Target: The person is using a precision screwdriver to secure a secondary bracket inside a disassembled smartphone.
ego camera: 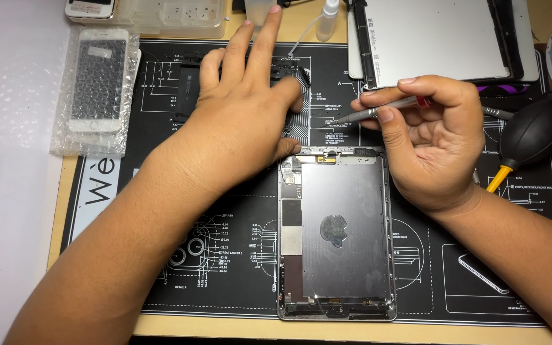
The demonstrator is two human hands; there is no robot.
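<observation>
bubble-wrap pouch (95, 89), clear, holding a white phone, far left; white screen panel (439, 38), top right.

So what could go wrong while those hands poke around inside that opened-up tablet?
The right hand holds a thin metal screwdriver with its tip near a striped flat cable; a slip might scratch or tear it. The left hand presses on dark parts above the open tablet shell, so leaning hard could bend them. Any tiny screws could easily get lost on the busy black mat.
</observation>
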